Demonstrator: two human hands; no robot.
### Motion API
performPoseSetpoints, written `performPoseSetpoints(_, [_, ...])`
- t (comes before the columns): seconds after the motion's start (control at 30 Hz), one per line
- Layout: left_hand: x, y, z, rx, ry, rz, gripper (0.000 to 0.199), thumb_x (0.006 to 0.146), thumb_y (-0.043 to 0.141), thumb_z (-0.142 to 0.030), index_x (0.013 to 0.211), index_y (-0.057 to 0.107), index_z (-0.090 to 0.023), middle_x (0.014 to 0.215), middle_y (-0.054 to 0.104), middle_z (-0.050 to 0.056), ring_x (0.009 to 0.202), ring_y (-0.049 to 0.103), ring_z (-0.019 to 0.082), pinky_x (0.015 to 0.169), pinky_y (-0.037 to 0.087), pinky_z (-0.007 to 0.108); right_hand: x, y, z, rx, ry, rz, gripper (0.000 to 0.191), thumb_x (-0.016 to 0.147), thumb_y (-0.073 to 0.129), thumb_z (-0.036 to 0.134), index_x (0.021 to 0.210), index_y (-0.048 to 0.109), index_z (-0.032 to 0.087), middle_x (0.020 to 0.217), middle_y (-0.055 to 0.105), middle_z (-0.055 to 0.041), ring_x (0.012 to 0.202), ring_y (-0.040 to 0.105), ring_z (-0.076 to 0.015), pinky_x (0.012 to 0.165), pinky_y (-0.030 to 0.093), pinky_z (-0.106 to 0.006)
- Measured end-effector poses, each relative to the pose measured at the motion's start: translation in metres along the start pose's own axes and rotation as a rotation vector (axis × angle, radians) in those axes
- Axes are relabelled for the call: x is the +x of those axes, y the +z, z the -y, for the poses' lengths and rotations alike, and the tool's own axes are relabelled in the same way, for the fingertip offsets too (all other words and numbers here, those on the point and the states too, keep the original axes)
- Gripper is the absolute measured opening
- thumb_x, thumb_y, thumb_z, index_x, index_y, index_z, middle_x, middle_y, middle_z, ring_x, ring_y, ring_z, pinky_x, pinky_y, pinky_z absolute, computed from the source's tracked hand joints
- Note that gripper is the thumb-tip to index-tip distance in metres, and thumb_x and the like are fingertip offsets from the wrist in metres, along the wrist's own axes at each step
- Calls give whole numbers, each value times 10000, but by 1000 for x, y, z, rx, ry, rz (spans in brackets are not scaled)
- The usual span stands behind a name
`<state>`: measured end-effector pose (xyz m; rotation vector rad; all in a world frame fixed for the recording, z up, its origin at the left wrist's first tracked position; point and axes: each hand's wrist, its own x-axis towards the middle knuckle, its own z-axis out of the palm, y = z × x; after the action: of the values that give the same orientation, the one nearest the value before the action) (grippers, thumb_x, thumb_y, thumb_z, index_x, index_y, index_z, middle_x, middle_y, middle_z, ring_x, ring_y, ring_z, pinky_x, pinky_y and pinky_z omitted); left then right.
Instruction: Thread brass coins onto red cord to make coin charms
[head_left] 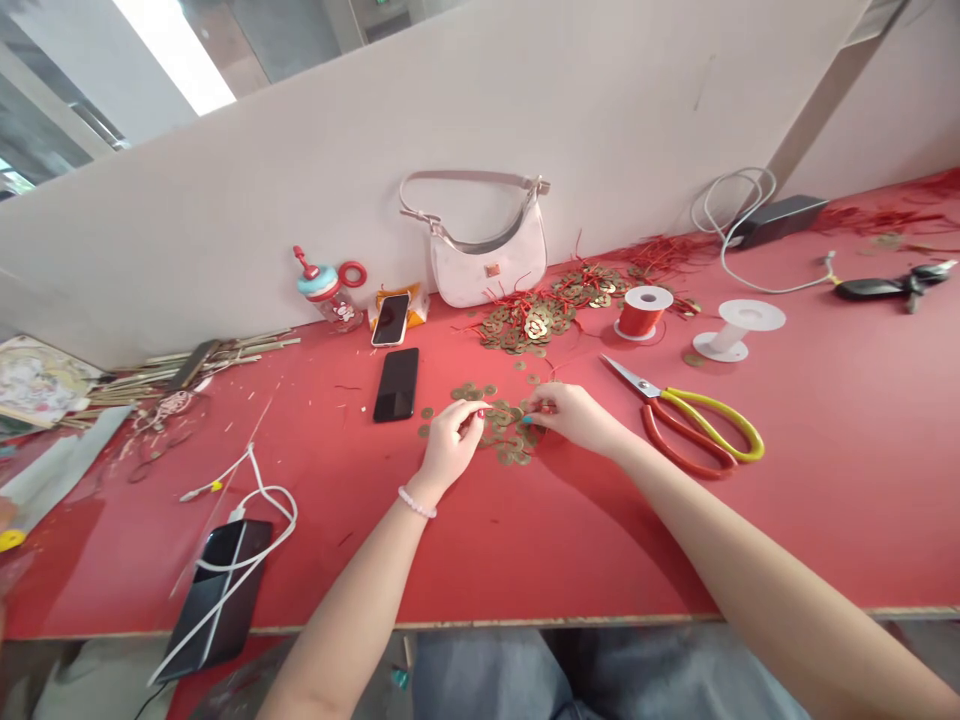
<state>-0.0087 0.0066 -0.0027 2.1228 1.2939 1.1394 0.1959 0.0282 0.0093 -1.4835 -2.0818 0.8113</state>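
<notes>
A loose pile of brass-coloured coins [512, 446], some with holes, lies on the red tabletop between my hands. My left hand [450, 442], a pale bead bracelet at its wrist, is pinched at the left side of the pile; what sits between its fingertips is too small to make out. At the pile's right side my right hand [576, 414] is closed, fingertips low over the coins. A thin red cord [553, 370] rises from its fingers. Farther back lies a heap of coins tied with red cord [536, 322].
Red-and-yellow-handled scissors [656, 395] lie right of my right hand. Behind them stand a red cord spool [643, 313] and a white spool [739, 330]. Left are a black phone [396, 385] and a cabled power bank [217, 600]. A white handbag [491, 262] leans on the wall.
</notes>
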Motion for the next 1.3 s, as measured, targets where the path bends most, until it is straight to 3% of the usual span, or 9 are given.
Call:
performPoseSetpoints(0.23, [1, 2, 2, -4, -48, -31, 156, 813, 487, -164, 864, 633, -145, 696, 583, 29, 538, 463, 101, 503, 393, 213, -3, -5, 1, 360, 14, -7, 157, 691, 595, 321, 695, 592, 164, 554, 520, 28, 494, 438, -89, 513, 358, -234])
performPoseSetpoints(0.4, [1, 3, 1, -31, -59, -20, 145, 803, 503, -165, 829, 644, -146, 713, 604, 35, 541, 474, 98, 496, 388, 208, -5, -5, 4, 607, 20, 30, 217, 664, 629, 370, 711, 590, 161, 646, 581, 1, 587, 530, -110, 591, 426, -247])
performPoseSetpoints(0.73, [2, 3, 1, -29, -54, -55, 141, 807, 515, -190, 821, 646, -141, 674, 613, 30, 509, 462, 93, 483, 390, 211, -7, -5, 7, 555, 35, 53, 165, 700, 580, 334, 724, 589, 171, 669, 615, -8, 629, 576, -133, 623, 469, -268])
performPoseSetpoints(0.97, [1, 3, 0, -63, -67, -12, 153, 810, 509, -186, 843, 652, -143, 773, 654, 61, 588, 546, 115, 517, 428, 214, -8, -5, 9, 591, 40, 88, 161, 708, 572, 330, 733, 575, 171, 657, 607, 0, 604, 579, -124, 612, 467, -260])
performPoseSetpoints(1.3, [-1, 3, -4, -57, -43, 63, 153, 801, 502, -156, 835, 652, -144, 681, 602, 34, 513, 442, 87, 479, 371, 204, -8, -1, 11, 604, 33, 82, 196, 702, 580, 359, 733, 574, 165, 646, 576, 14, 578, 531, -100, 577, 431, -235])
